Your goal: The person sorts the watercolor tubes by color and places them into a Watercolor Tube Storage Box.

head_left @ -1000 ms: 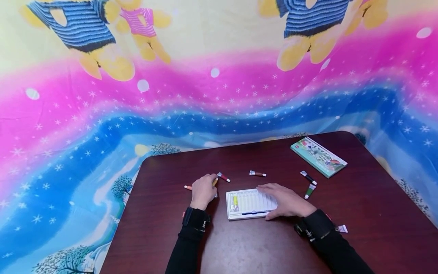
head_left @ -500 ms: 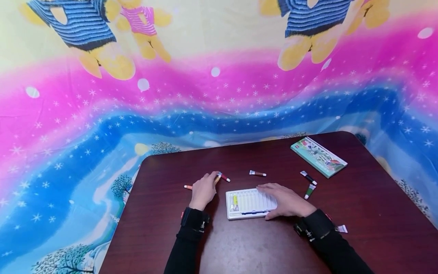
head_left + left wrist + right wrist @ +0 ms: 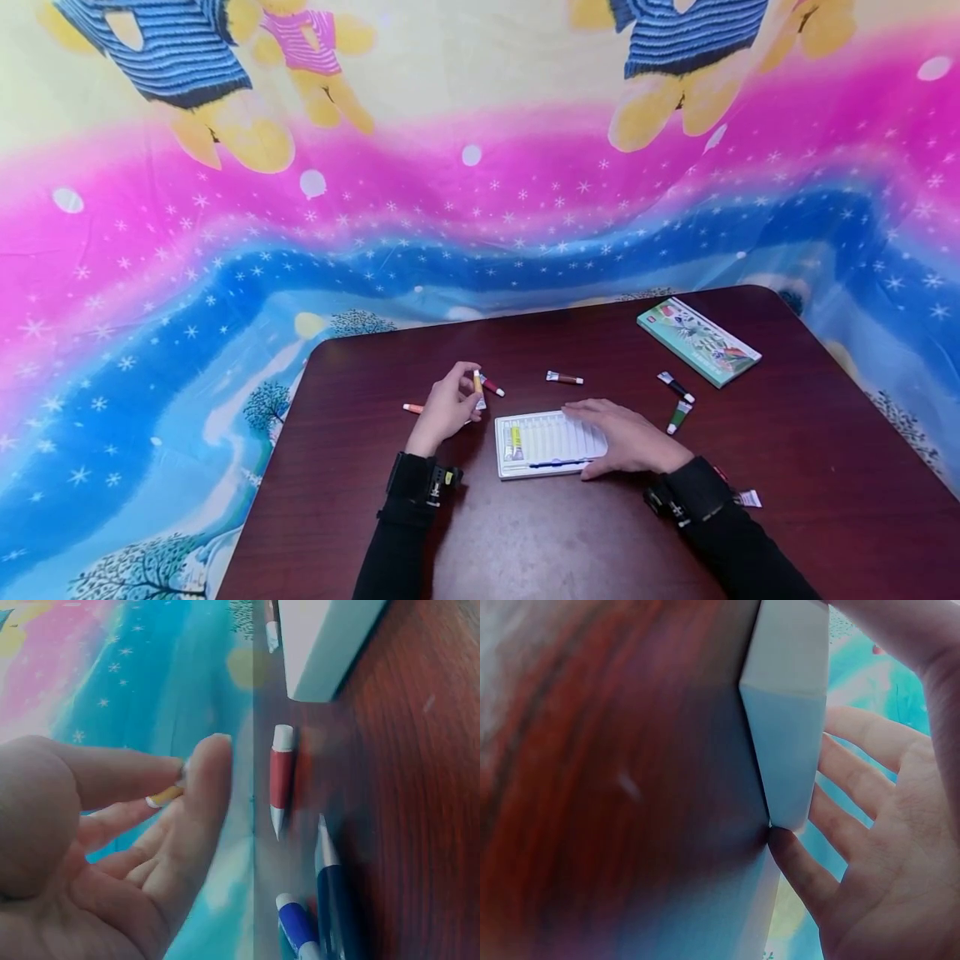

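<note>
My left hand [image 3: 447, 406] pinches a small yellow paint tube [image 3: 478, 387] between thumb and fingertips, white cap up. In the left wrist view, fingers mostly hide this tube [image 3: 166, 796]. Just beyond, a dark red tube [image 3: 492, 385] lies on the table; an orange one [image 3: 412, 408] pokes out left of the hand. My right hand [image 3: 628, 439] holds the right end of the white paint tray [image 3: 501, 462], fingers along its far side and thumb at the near corner. One yellow-labelled tube [image 3: 514, 442] fills the tray's left slot, and a dark-blue-handled brush [image 3: 561, 462] lies along its front.
A brown tube [image 3: 564, 378] lies behind the tray. Black [image 3: 676, 387] and green [image 3: 678, 417] tubes are at the right, and a white one [image 3: 748, 498] sits beside the right wrist. The green illustrated box [image 3: 701, 343] stands toward the back right. A printed cloth [image 3: 480, 208] hangs behind the table.
My left hand has picked the yellow tube up off the table and turned it upright, its wrist rolling to the left. The right hand and tray have stayed put.
</note>
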The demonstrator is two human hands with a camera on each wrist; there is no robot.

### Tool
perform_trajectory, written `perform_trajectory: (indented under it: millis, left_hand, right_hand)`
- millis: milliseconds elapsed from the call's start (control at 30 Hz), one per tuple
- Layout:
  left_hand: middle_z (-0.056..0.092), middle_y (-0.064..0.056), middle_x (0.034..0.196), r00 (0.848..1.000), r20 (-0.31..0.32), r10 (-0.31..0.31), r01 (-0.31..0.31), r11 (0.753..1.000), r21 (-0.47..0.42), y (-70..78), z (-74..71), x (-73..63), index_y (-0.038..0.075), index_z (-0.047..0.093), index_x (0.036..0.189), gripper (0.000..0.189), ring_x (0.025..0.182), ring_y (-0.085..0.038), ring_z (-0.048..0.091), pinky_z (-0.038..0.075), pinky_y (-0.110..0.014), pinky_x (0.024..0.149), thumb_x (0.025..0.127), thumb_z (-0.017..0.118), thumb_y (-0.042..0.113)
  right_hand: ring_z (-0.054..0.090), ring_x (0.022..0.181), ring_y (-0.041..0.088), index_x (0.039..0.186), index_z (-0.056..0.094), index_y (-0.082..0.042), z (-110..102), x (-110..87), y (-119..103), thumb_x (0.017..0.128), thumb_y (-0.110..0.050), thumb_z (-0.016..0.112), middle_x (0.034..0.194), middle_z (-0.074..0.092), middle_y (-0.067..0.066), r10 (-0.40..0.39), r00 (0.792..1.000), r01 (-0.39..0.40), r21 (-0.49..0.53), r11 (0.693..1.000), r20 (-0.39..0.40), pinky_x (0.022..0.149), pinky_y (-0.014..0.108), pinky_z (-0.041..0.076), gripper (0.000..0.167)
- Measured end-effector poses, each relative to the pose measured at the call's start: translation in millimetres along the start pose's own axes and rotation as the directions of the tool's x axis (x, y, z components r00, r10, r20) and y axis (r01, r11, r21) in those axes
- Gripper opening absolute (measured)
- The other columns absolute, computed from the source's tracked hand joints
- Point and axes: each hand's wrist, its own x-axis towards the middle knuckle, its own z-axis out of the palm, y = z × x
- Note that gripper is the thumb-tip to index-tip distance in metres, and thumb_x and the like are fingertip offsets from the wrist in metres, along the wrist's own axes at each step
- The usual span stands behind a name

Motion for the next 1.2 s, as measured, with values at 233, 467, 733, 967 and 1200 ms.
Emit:
perform_trajectory:
  millis: [233, 467, 733, 967, 1200]
  left_hand:
    - [0.065, -0.015, 0.099, 1.0, -0.014, 0.017, -0.019, 0.996, -0.09, 2.7, -0.8, -0.6, 0.015, 0.057, 0.135, 0.047, 0.066, -0.021, 0.072, 0.064, -0.049, 0.068, 0.093, 0.067, -0.005]
    - [0.068, -0.014, 0.098, 0.999, -0.004, 0.032, -0.032, 0.995, -0.094, 2.7, -1.9, -1.5, 0.016, 0.061, 0.134, 0.047, 0.069, -0.032, 0.074, 0.064, -0.047, 0.066, 0.092, 0.07, -0.005]
    - [0.067, -0.016, 0.106, 0.997, 0.006, 0.072, -0.07, 0.988, -0.137, 2.0, -2.8, -1.0, 0.019, 0.056, 0.139, 0.049, 0.076, -0.032, 0.073, 0.063, -0.051, 0.073, 0.097, 0.068, -0.003]
    - [0.069, -0.018, 0.111, 0.99, 0.076, 0.117, -0.1, 0.976, -0.192, 3.5, -4.7, -0.9, 0.018, 0.053, 0.143, 0.051, 0.079, -0.032, 0.071, 0.061, -0.056, 0.077, 0.098, 0.067, -0.001]
    - [0.068, -0.024, 0.115, 0.977, 0.064, 0.202, -0.171, 0.932, -0.318, 13.6, -10.0, -3.0, 0.012, 0.051, 0.147, 0.056, 0.079, -0.025, 0.072, 0.058, -0.062, 0.078, 0.096, 0.071, 0.001]
  right_hand:
    - [0.052, 0.135, 0.031, 0.155, 0.05, -0.014, -1.5, 0.2, -1.0, 0.071, -0.047, 0.094, 0.153, 0.053, 0.01, -0.006, 1.0, 0.006, 0.0, 1.0, 0.0, 0.104, 0.055, 0.048, 0.101]
    - [0.051, 0.136, 0.032, 0.155, 0.05, -0.015, -0.7, -0.3, -1.4, 0.071, -0.047, 0.095, 0.153, 0.052, 0.01, -0.008, 1.0, 0.008, -0.004, 1.0, -0.007, 0.103, 0.055, 0.048, 0.101]
    - [0.051, 0.136, 0.032, 0.155, 0.05, -0.014, -0.6, -0.7, -2.2, 0.071, -0.046, 0.094, 0.153, 0.052, 0.01, -0.009, 1.0, 0.009, -0.006, 1.0, -0.004, 0.103, 0.055, 0.049, 0.1]
    - [0.051, 0.135, 0.031, 0.155, 0.05, -0.014, -0.8, -0.4, -1.6, 0.071, -0.047, 0.094, 0.153, 0.053, 0.01, -0.002, 1.0, 0.002, 0.001, 1.0, 0.004, 0.104, 0.055, 0.049, 0.1]
    - [0.051, 0.135, 0.03, 0.155, 0.049, -0.013, -1.1, 0.2, -1.1, 0.072, -0.048, 0.094, 0.153, 0.052, 0.01, 0.002, 1.0, -0.002, -0.005, 1.0, 0.01, 0.104, 0.054, 0.049, 0.1]
